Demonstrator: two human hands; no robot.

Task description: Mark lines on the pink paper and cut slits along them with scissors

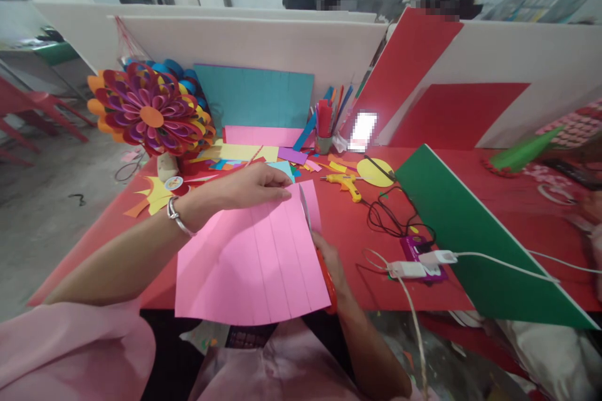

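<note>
My left hand (254, 187) pinches the far edge of a pink paper sheet (249, 263) marked with ruled lines, holding it up over the red table (348, 225). My right hand (329, 260) is wrapped round the red handles of a pair of scissors (313, 244). The blades point away from me and sit in a cut along the sheet's right side, with a narrow pink strip on their right. A silver bangle is on my left wrist.
A multicoloured paper flower (150, 113) stands at the left. Paper scraps, a teal sheet (254, 97), a pen cup (323, 131), a yellow glue gun (345, 185), cables, a white power plug (418, 266) and a leaning green board (475, 244) surround the work spot. Other people sit beyond the white partition.
</note>
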